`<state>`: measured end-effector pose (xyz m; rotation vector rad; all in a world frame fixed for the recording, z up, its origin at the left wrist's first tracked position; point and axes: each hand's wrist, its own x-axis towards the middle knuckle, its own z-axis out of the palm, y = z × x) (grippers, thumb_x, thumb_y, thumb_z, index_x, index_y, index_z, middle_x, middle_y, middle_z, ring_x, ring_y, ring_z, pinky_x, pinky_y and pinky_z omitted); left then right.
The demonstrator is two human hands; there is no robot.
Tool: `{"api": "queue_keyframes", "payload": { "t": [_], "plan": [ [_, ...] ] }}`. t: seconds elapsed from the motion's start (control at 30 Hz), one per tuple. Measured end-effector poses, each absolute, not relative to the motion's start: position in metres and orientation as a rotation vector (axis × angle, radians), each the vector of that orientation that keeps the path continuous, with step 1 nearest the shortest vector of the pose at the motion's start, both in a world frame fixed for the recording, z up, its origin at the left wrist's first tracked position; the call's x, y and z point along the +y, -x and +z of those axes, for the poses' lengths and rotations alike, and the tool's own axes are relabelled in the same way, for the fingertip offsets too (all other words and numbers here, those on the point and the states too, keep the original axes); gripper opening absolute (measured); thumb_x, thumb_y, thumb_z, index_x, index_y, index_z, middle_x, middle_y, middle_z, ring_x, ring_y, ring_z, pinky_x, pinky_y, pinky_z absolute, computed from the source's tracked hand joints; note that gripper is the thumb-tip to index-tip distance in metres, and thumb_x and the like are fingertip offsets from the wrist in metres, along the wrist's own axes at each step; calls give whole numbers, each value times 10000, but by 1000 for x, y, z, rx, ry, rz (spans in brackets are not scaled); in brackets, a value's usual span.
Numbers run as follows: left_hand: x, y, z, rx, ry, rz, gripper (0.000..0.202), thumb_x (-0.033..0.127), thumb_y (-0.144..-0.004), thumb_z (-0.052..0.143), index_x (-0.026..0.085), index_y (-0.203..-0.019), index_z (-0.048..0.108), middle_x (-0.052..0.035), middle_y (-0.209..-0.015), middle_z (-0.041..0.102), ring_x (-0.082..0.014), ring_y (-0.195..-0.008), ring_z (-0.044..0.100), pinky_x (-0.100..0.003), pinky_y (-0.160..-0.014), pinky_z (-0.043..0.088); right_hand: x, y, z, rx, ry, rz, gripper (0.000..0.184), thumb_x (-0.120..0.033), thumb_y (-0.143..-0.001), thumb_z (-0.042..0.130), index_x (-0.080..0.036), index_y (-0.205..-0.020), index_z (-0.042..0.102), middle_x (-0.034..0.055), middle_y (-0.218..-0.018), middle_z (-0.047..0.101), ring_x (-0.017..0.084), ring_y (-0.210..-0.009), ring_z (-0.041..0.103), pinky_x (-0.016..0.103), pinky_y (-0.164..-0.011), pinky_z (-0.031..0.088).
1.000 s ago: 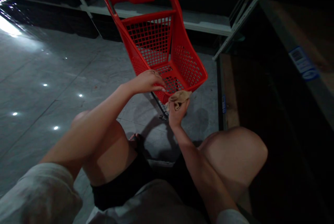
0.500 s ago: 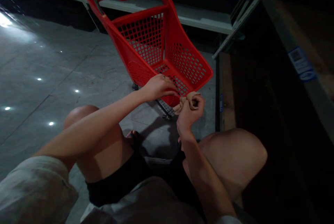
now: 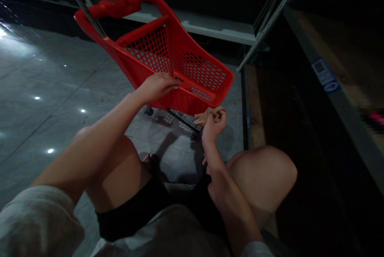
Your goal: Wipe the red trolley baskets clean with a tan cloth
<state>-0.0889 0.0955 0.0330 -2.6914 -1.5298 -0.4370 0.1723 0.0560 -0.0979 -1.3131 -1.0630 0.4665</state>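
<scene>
My left hand [image 3: 160, 86] is closed over the near upper rim of a red plastic shopping cart [image 3: 192, 107], its fingers reaching across to the inner side. Holes pierce the cart's basket walls in a grid, and its inside holds no goods that I can see. A crumpled tan cloth [image 3: 201, 118] is pinched in my right hand [image 3: 214, 129], just below the cart's front corner. Whether the cloth touches the cart, I cannot tell.
White metal shelving [image 3: 222, 35] stands behind the cart. On the right runs a dark shelf with a blue-and-white label [image 3: 326, 75] and a wooden beam [image 3: 255, 109] beneath. Grey floor [image 3: 60, 101] stretches left. My knees flank the cart's near side.
The cart has turned, its handle swinging left and nearer, and more of its near side shows. My left hand has shifted left along the rim, away from my right hand, which still holds the cloth.
</scene>
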Motion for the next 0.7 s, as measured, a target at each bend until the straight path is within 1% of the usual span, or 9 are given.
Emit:
{"api": "queue_keyframes", "payload": {
  "t": [0.1,0.17,0.23,0.33,0.43,0.5,0.57,0.6,0.7],
  "plan": [
    [95,87,29,-1531,2724,-526,365,358,-1051,452,232,-1231,744,-73,-1136,776,-213,-1047,707,-330,-939,514,60,-178,-61,-1115,1201,310,143,-204,-797,582,-240,-922,522,6,-983,501,173,-989,544,348,-975,473],
    [91,86,27,-1518,2758,-591,369,363,-1048,455,222,-1203,759,-73,-1118,782,-212,-1023,715,-323,-921,520,59,-173,-57,-1174,1192,270,134,-187,-795,594,-240,-902,533,27,-1015,484,194,-1044,539,375,-1013,467],
    [87,86,27,-1512,2775,-647,373,373,-1047,459,214,-1180,770,-73,-1101,788,-208,-1008,720,-314,-914,522,55,-164,-72,-1202,1245,265,140,-146,-789,571,-238,-888,538,56,-1055,457,215,-1081,535,405,-1038,464],
    [80,84,25,-1502,2771,-694,367,381,-1046,471,213,-1170,774,-69,-1087,795,-203,-998,727,-305,-901,523,48,-147,-113,-1206,1380,340,187,-91,-762,547,-236,-880,536,86,-1095,423,240,-1116,526,443,-1061,456],
    [76,79,21,-1500,2716,-706,345,374,-1044,492,220,-1182,768,-69,-1087,799,-208,-993,730,-316,-884,525,44,-137,-146,-1219,1448,497,197,-78,-731,558,-233,-845,515,73,-1070,428,244,-1100,517,469,-1073,437],
    [75,75,18,-1516,2666,-696,324,358,-1040,510,221,-1186,765,-68,-1100,800,-209,-1000,728,-323,-887,523,45,-135,-151,-1201,1436,548,186,-85,-725,559,-233,-814,490,48,-1019,438,222,-1024,527,455,-1037,455],
    [74,70,16,-1537,2626,-671,310,344,-1037,521,222,-1185,765,-67,-1105,801,-210,-1003,724,-325,-887,523,48,-136,-140,-1172,1413,529,171,-102,-735,565,-235,-798,478,27,-973,450,201,-967,529,424,-1003,471],
    [73,68,15,-1547,2610,-659,306,340,-1035,524,224,-1184,765,-67,-1099,802,-212,-998,723,-325,-881,523,51,-138,-129,-1165,1396,504,159,-111,-747,566,-235,-805,485,24,-966,460,197,-969,530,410,-999,472],
    [72,63,13,-1562,2580,-644,302,324,-1031,523,225,-1181,766,-74,-1057,801,-212,-969,717,-327,-866,524,62,-146,-91,-1188,1285,363,135,-127,-796,551,-232,-880,539,40,-1024,487,198,-1045,533,388,-1015,462]
  ]
}}
